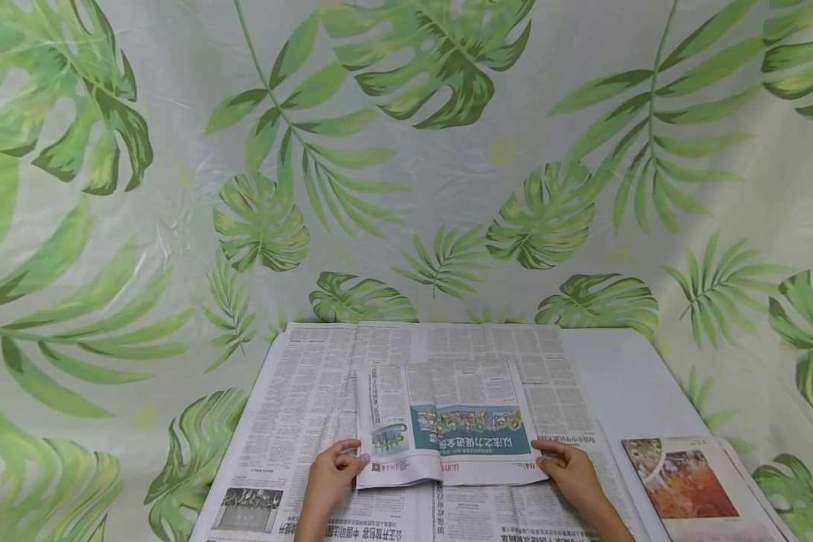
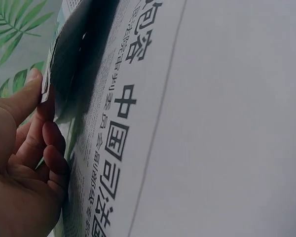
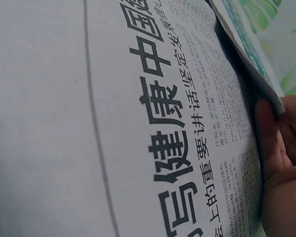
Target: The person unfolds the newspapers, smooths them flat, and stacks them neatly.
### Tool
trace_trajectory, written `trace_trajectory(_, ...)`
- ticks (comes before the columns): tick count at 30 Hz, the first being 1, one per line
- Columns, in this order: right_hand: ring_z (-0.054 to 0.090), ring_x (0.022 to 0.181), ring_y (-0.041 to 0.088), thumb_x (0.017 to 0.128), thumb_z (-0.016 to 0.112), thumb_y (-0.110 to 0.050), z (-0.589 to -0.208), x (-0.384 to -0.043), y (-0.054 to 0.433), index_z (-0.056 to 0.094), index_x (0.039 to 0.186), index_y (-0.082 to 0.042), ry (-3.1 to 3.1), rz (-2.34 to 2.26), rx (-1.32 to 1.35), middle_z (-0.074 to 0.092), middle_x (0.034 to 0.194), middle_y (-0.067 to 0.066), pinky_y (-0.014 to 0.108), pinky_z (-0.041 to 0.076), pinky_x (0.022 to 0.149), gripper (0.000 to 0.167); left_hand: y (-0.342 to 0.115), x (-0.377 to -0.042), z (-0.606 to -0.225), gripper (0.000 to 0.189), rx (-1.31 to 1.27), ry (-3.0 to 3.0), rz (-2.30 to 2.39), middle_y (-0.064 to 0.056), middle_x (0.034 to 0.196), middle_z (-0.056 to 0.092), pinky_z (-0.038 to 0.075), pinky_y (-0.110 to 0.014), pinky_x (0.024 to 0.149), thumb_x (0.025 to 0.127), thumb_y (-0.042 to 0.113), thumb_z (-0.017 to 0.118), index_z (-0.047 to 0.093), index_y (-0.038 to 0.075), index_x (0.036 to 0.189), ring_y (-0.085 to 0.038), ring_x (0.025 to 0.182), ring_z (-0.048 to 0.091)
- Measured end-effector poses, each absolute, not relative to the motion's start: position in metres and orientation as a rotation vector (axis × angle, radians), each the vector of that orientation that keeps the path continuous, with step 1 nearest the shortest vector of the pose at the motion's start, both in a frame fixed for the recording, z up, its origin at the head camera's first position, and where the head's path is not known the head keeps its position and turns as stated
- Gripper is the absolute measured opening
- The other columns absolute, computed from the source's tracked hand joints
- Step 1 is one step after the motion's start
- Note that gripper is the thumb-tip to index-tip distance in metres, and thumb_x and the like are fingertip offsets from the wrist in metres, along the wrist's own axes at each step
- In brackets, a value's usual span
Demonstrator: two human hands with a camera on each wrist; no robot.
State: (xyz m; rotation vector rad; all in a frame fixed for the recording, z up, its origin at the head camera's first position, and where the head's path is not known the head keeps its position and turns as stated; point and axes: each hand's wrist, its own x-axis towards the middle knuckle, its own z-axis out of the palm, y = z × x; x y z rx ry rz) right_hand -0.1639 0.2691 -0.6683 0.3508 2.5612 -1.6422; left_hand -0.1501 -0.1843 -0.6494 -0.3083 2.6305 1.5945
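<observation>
Between my two hands is a folded newspaper point(image 1: 474, 391), its print upside down in the head view, with a teal picture panel across it. At its lower left corner my left hand point(image 1: 335, 478) pinches the edge between thumb and fingers; the left wrist view shows the thumb on top of the lifted paper edge point(image 2: 64, 59). My right hand point(image 1: 572, 474) pinches the lower right corner, and in the right wrist view the paper edge point(image 3: 251, 64) rises off the sheet below. A vertical crease runs down the folded newspaper's middle.
Larger spread newspaper sheets point(image 1: 312, 406) cover most of the white table point(image 1: 616, 369) beneath. To the right lies a magazine point(image 1: 698, 482) with a reddish picture, on top of other papers. A leaf-patterned curtain point(image 1: 433, 188) hangs behind and around the table.
</observation>
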Motion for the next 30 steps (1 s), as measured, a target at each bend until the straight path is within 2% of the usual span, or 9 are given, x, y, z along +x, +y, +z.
trace_trajectory(4, 0.052, 0.059, 0.011, 0.090, 0.074, -0.004, -0.669, -0.163, 0.269, 0.071, 0.125, 0.000, 2.561, -1.640, 0.358, 0.076, 0.107, 0.012, 0.024, 0.044, 0.056, 0.036, -0.183, -0.151, -0.648, 0.051, -0.300, 2.653, 1.535, 0.005, 0.080, 0.078, 0.045, -0.023, 0.067, 0.089, 0.036, 0.081, 0.070, 0.007, 0.129, -0.010, 0.072, 0.063)
trace_trajectory(10, 0.052, 0.058, 0.010, 0.090, 0.073, -0.002, -0.670, -0.163, 0.269, 0.072, 0.124, 0.000, 2.563, -1.655, 0.370, 0.076, 0.109, 0.014, 0.024, 0.044, 0.055, 0.034, -0.181, -0.154, -0.644, 0.040, -0.304, 2.654, 1.452, 0.005, 0.071, 0.071, 0.044, -0.026, 0.066, 0.093, 0.033, 0.076, 0.074, 0.006, 0.121, -0.013, 0.074, 0.060)
trace_trajectory(16, 0.055, 0.061, 0.010, 0.090, 0.074, -0.002, -0.673, -0.165, 0.269, 0.073, 0.122, 0.000, 2.587, -1.655, 0.345, 0.075, 0.117, 0.016, 0.023, 0.047, 0.058, 0.033, -0.184, -0.158, -0.635, 0.041, -0.321, 2.538, 1.438, 0.001, 0.081, 0.072, 0.048, -0.029, 0.069, 0.096, 0.028, 0.073, 0.070, -0.001, 0.124, -0.014, 0.079, 0.061)
trace_trajectory(20, 0.056, 0.061, 0.010, 0.089, 0.074, -0.001, -0.675, -0.165, 0.269, 0.073, 0.122, -0.001, 2.584, -1.655, 0.349, 0.076, 0.111, 0.014, 0.023, 0.047, 0.057, 0.033, -0.185, -0.159, -0.630, 0.041, -0.332, 2.423, 1.474, -0.002, 0.085, 0.073, 0.050, -0.030, 0.071, 0.095, 0.021, 0.073, 0.067, -0.005, 0.125, -0.014, 0.079, 0.064)
trace_trajectory(25, 0.056, 0.060, 0.010, 0.088, 0.074, -0.001, -0.675, -0.166, 0.269, 0.074, 0.121, -0.001, 2.578, -1.667, 0.350, 0.077, 0.105, 0.012, 0.023, 0.046, 0.055, 0.033, -0.187, -0.159, -0.629, 0.044, -0.355, 2.313, 1.563, -0.004, 0.094, 0.074, 0.055, -0.031, 0.076, 0.095, 0.019, 0.073, 0.063, -0.008, 0.129, -0.013, 0.084, 0.069)
trace_trajectory(30, 0.055, 0.060, 0.010, 0.089, 0.073, -0.001, -0.675, -0.166, 0.270, 0.073, 0.122, 0.000, 2.583, -1.665, 0.349, 0.076, 0.110, 0.014, 0.023, 0.046, 0.056, 0.033, -0.189, -0.159, -0.631, 0.046, -0.391, 2.253, 1.653, -0.009, 0.098, 0.074, 0.058, -0.032, 0.080, 0.098, 0.019, 0.069, 0.059, -0.011, 0.131, -0.015, 0.088, 0.070)
